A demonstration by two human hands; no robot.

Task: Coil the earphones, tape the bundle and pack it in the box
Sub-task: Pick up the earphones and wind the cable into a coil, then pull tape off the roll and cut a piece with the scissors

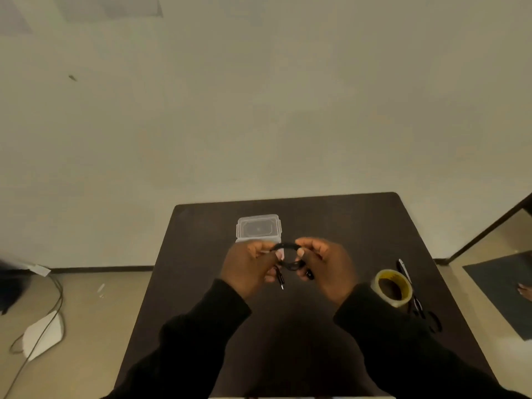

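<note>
Black earphones [288, 249] form a small coil held in the air between both hands above the dark table [201, 226]. My left hand [247, 266] pinches the coil's left side, and the plug end hangs below it. My right hand [325, 269] grips the right side, with an earbud poking out under the fingers. A clear plastic box [258, 228] with its lid on sits on the table just beyond my hands. A roll of clear tape [392, 287] lies to the right of my right hand.
Black scissors [416, 295] lie behind and beside the tape roll near the table's right edge. On the floor to the left lie a white object [43, 334] and a cable [54, 295]. A dark mat [501, 286] lies on the floor at right.
</note>
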